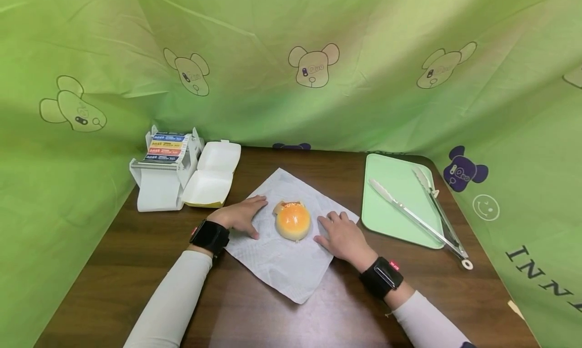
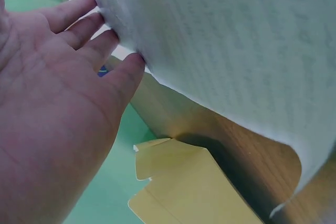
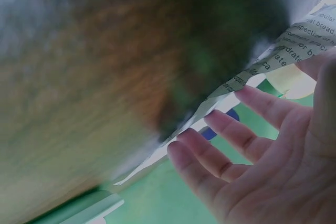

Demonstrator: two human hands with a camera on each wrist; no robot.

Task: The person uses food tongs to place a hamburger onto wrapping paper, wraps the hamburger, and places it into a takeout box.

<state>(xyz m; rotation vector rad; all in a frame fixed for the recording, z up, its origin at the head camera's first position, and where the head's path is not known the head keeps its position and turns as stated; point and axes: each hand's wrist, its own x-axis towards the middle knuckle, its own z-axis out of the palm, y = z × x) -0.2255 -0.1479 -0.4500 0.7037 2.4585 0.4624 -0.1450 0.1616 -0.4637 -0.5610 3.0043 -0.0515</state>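
A hamburger [image 1: 293, 221] with a glossy orange-brown bun lies near the middle of a sheet of wrapping paper [image 1: 286, 272], some filling peeking out at its far side. The sheet is spread cornerwise on the table. My left hand [image 1: 240, 216] rests at the paper's left side, fingers extended; its fingertips meet the paper's edge in the left wrist view. On the opposite side, my right hand [image 1: 344, 238] has its fingers loosely bent over the paper. Printed text shows on the paper [image 3: 294, 45] by those fingertips in the right wrist view. Neither hand touches the hamburger.
At the back left stand a white dispenser [image 1: 164, 168] with coloured labels and an open takeaway box [image 1: 212, 176], yellow outside. Metal tongs [image 1: 420, 221] lie across a pale green tray [image 1: 391, 186] on the right. Green cloth [image 1: 254, 105] encloses the table.
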